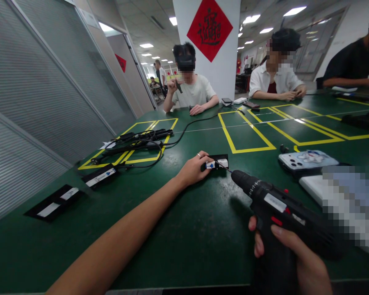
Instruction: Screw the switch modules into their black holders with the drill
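My right hand is wrapped round the handle of a black power drill at the lower right. The drill points left and away, and its thin bit reaches a small black piece with white labels lying on the green table. From the left, my left hand presses its fingers on that piece, close to the bit's tip. A ring shows on one finger. Whether the tip touches the piece cannot be told.
On the green table lie two labelled black strips at the left and tangled black cables behind. A phone and a pixelated device lie right. Several people sit across the table.
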Available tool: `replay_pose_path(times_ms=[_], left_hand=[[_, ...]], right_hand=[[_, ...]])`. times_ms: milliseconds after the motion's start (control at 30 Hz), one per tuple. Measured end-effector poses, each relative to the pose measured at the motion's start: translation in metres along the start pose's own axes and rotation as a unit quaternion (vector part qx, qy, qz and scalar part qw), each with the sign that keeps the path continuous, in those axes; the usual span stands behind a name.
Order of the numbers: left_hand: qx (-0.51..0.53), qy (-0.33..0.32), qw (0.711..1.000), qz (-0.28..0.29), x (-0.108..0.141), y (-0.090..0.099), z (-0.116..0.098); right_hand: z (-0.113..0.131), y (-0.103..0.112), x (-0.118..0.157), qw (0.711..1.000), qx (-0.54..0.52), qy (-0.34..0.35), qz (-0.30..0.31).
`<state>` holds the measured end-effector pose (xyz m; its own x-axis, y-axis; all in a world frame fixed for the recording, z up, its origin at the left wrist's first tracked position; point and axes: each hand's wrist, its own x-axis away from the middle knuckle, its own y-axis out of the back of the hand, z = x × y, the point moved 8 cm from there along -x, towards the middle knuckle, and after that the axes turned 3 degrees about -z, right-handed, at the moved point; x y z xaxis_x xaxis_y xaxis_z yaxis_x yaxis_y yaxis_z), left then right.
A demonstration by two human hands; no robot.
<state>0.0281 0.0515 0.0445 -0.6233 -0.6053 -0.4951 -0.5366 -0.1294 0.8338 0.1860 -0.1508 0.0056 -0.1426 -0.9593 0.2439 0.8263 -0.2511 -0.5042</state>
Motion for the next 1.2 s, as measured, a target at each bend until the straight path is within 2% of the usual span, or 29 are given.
replay_pose_path(times_ms=[267,633,1200], left_hand=[[0.001,0.0,1.0,0.001,0.0002,0.0002,-0.0008],[0.0,0.0,1.0,0.0,0.0,0.0,-0.0001],[-0.001,-0.002,1.0,-0.001,-0.0004,0.0006,-0.0008]], right_hand=[[-0.0011,-0.0005,0.0001,0.999,0.038,-0.006,0.016],[0.0002,0.0037,0.0018,0.998,-0.001,-0.029,-0.06],[0.0001,0.0031,0.0023,1.0,0.01,-0.005,-0.028]])
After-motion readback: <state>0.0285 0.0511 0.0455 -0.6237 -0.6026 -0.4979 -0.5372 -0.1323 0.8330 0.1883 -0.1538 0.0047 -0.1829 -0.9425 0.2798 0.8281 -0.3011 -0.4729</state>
